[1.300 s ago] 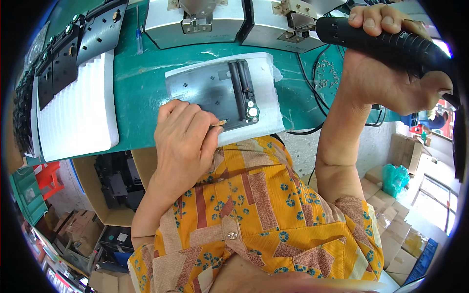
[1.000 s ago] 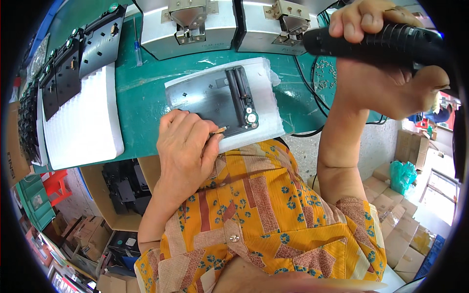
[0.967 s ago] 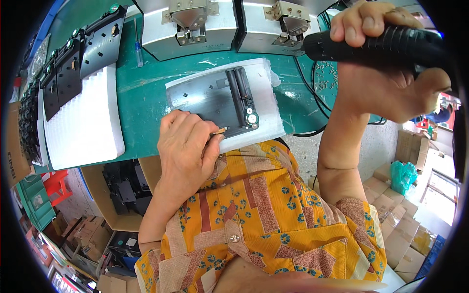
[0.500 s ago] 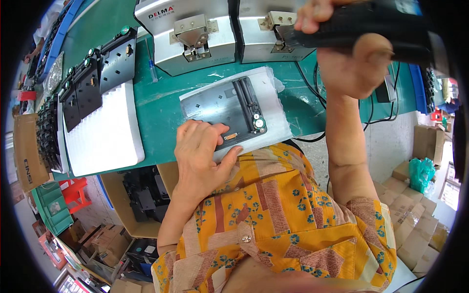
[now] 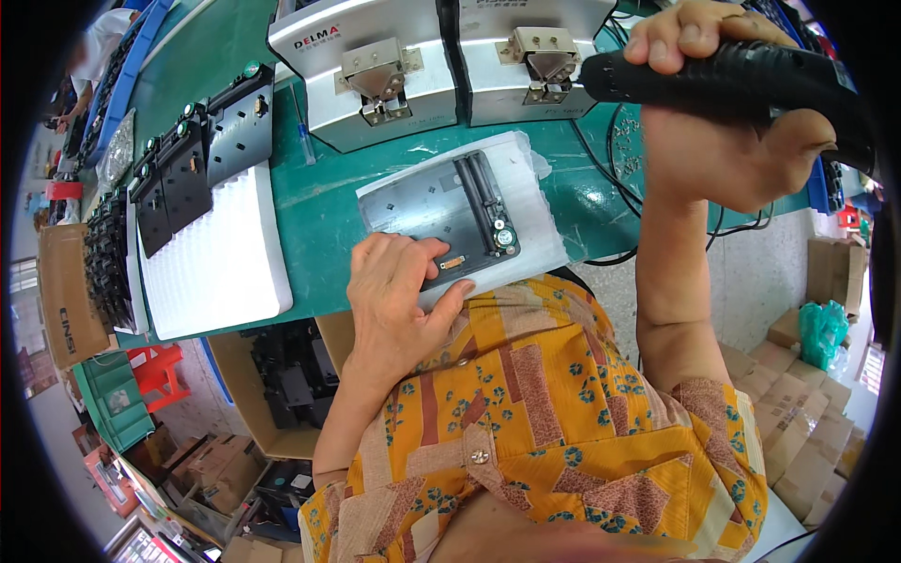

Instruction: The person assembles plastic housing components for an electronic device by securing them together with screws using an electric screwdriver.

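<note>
My right hand (image 5: 718, 155) grips a black electric screwdriver (image 5: 732, 77), held sideways above the bench. Its tip points left and reaches the metal outlet on the right silver screw feeder (image 5: 511, 105); whether it touches there, I cannot tell. A flat black plastic panel (image 5: 399, 214) lies on a white foam sheet (image 5: 540, 211) in front of me. Along its right side runs a raised bar, with a small round green-and-white part at the near end. My left hand (image 5: 394, 286) holds the panel's near left edge, thumb and fingers pressing close to a small brass-coloured piece.
A second silver feeder (image 5: 347, 131) stands beside the first. To the left, several finished-looking black panels (image 5: 239, 117) rest on white foam (image 5: 221, 263), near a blue-handled screwdriver (image 5: 303, 136). Black cables (image 5: 610, 169) cross the right side. An open carton (image 5: 282, 436) with black parts sits below the bench.
The screwdriver, blurred before, is now steadier, with its tip at the right feeder's outlet. My right hand has shifted slightly right; the left hand keeps its hold on the panel.
</note>
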Demonstrator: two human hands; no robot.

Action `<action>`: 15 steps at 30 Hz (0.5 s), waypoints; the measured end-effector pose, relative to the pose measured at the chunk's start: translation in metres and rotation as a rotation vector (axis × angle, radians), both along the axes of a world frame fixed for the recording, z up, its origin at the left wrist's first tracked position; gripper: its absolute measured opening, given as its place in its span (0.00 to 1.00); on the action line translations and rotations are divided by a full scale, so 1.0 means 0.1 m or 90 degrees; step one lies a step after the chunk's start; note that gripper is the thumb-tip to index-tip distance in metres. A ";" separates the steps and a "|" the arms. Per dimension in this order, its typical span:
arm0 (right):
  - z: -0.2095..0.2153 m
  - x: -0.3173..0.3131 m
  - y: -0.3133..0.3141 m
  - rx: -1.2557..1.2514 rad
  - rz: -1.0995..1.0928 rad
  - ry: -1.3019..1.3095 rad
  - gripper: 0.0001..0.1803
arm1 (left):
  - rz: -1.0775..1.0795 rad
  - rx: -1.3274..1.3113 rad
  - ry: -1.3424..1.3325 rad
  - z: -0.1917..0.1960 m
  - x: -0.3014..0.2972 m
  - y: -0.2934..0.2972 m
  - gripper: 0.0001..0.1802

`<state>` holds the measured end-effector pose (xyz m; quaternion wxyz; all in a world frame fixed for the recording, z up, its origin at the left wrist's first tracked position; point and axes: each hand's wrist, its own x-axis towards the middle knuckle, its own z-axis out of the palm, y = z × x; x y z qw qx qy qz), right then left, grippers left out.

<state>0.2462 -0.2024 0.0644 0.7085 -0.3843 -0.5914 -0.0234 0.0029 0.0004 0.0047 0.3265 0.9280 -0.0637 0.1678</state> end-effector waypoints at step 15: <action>0.24 -0.63 0.34 0.014 -0.259 0.298 0.31 | -0.018 0.004 -0.146 -0.31 -0.01 0.05 0.19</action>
